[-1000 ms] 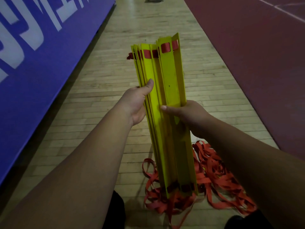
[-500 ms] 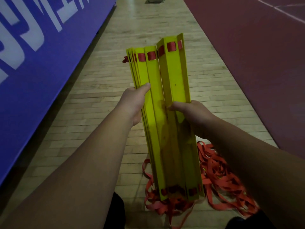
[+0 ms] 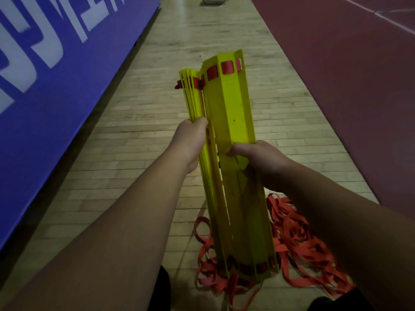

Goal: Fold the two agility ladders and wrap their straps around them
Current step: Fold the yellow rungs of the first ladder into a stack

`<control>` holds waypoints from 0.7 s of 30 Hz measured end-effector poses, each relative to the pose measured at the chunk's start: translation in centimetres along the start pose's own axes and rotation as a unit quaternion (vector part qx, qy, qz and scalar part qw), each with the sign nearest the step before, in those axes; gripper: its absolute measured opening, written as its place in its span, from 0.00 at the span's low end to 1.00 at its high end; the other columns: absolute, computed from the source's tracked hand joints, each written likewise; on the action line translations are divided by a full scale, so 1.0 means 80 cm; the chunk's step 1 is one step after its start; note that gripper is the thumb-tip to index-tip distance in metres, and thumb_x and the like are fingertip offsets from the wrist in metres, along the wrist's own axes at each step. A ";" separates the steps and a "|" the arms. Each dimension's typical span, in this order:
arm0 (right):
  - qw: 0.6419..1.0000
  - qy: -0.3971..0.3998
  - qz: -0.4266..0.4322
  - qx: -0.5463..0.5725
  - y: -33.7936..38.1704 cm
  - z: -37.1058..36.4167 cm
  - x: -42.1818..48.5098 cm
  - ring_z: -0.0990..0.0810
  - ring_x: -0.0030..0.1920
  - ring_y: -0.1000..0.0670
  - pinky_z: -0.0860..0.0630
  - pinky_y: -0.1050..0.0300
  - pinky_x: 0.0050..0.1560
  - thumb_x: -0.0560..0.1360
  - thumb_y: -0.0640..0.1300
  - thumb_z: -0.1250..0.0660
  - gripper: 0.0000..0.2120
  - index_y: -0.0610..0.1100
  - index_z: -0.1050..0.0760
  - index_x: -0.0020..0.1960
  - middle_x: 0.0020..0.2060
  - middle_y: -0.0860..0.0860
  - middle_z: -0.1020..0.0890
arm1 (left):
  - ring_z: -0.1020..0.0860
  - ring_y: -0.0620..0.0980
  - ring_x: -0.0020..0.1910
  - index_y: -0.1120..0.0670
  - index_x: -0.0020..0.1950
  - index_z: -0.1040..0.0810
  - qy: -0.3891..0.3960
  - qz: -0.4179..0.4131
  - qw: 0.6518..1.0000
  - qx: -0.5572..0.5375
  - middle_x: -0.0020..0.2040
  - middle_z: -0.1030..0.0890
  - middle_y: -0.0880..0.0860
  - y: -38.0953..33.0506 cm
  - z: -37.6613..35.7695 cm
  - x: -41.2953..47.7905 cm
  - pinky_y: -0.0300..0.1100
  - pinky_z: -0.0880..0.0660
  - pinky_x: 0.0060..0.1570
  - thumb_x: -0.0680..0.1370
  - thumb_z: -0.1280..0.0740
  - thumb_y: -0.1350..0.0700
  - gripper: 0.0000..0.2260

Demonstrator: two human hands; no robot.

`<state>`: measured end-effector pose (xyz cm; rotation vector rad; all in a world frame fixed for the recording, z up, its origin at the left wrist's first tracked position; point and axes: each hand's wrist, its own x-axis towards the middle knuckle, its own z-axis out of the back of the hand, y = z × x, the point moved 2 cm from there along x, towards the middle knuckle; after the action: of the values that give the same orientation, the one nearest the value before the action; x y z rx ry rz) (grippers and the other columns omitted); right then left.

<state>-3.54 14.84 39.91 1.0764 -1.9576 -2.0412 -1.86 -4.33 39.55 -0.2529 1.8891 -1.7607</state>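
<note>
Left hand (image 3: 190, 142) grips ladder stack (image 3: 226, 108) | right hand (image 3: 258, 158) pinches it | long axis points away, far end raised

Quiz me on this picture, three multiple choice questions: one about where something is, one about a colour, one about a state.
1. Where does the loose pile of straps lie?
A. On the floor below the rungs
B. In a bag
C. On a chair

2. What colour are the rungs?
A. Orange
B. Yellow
C. White

3. How are the rungs held?
A. By one hand only
B. Not held, lying flat
C. Gripped by both hands

Answers:
1 A, the red tangle rests on the wood boards under the stack's lower end.
2 B, every slat is yellow.
3 C, the left hand and the right hand each clasp the stack near mid-length.
</note>
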 end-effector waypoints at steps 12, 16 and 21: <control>0.998 0.037 -0.013 0.047 -0.004 0.008 0.004 0.11 0.55 0.35 0.14 0.35 0.57 0.77 0.42 0.22 0.19 0.38 0.18 0.66 0.55 0.39 0.11 | 0.19 0.59 0.73 0.51 0.80 0.24 0.125 0.058 0.981 -0.136 0.73 0.17 0.54 -0.002 -0.007 -0.002 0.68 0.26 0.75 0.81 0.34 0.31 0.34; 1.000 0.019 -0.008 0.018 -0.007 0.011 0.006 0.10 0.53 0.38 0.14 0.40 0.56 0.77 0.45 0.21 0.19 0.38 0.17 0.65 0.53 0.40 0.11 | 0.27 0.60 0.81 0.52 0.84 0.30 0.148 0.040 0.977 -0.148 0.80 0.23 0.55 0.000 -0.007 0.000 0.71 0.30 0.77 0.68 0.24 0.24 0.52; 0.999 -0.014 0.000 -0.033 -0.012 0.012 0.008 0.09 0.47 0.40 0.14 0.48 0.42 0.76 0.48 0.20 0.17 0.39 0.15 0.60 0.48 0.41 0.10 | 0.30 0.62 0.82 0.55 0.81 0.27 0.187 0.036 0.974 -0.124 0.79 0.23 0.56 0.011 -0.010 0.007 0.72 0.32 0.77 0.60 0.14 0.28 0.57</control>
<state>-4.17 15.43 38.69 1.0404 -1.8890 -2.1165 -2.55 -3.82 38.54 0.0655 2.3566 -1.6071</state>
